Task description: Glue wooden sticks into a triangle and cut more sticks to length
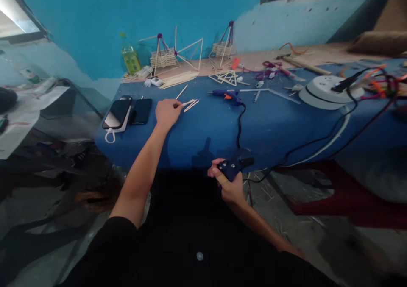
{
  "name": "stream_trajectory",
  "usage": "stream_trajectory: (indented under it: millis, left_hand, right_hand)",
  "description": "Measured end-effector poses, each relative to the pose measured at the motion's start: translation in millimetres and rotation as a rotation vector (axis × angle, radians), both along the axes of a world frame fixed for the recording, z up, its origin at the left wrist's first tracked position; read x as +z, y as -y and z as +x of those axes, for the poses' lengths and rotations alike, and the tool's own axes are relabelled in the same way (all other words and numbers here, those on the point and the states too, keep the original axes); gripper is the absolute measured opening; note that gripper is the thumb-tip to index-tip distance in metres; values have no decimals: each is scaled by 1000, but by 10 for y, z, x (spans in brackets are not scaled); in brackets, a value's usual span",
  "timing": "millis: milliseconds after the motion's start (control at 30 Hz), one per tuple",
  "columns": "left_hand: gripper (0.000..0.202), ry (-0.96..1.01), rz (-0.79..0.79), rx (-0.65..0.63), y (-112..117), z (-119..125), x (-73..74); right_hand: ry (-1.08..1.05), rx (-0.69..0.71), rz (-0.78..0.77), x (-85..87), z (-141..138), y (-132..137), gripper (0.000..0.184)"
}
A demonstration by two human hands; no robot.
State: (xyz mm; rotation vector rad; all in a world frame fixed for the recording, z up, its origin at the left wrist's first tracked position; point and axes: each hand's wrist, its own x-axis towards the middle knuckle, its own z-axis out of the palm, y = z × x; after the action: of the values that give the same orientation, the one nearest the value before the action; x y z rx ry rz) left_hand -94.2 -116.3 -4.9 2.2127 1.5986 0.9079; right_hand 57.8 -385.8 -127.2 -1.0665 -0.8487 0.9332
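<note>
My left hand (168,112) is over the blue table, its fingers pinched on a thin wooden stick (187,103). Right by its fingertips lie a few short cut sticks (191,106), and a longer piece (181,92) is just beyond them. In front of the table's near edge, my right hand (233,189) is closed around a dark blue hand tool (227,168) with two shiny screws and a black rounded part; its exact kind is unclear. A blue glue gun (227,95) with an orange trigger rests on the table, to the right of my left hand.
Phones (117,114) lie left. Behind are a stick bundle (179,79), stick frames (162,58), a yellow-green bottle (130,58) and a hammer (305,64). A white cable reel (324,93) stands right, its cables hanging past the table edge. A red chair (349,202) is below.
</note>
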Motion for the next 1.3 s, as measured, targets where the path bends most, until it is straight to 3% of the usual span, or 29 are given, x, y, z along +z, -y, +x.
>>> stream_trajectory:
  millis: [133,233,433,733,1067,1300]
  left_hand:
    - [17,56,20,71,60,-52,26]
    - [17,61,28,154,-16,-83,118]
    - [11,-126,53,197,-267,-57,275]
    - [21,-235,-8,129,-341,-13,203]
    - [20,-164,-21,155,-257,-168,147]
    - [35,-250,1,173,-238,-26,165]
  right_hand:
    - [79,32,64,11,-35,88,27]
    - [257,6,127,60,-30,126,17]
    - [484,65,286,190,3,107,13]
    - [438,16,210,61,41,73,14]
    - [222,157,168,425,-43,-223,24]
    - [216,188,135,414,-147,-159,27]
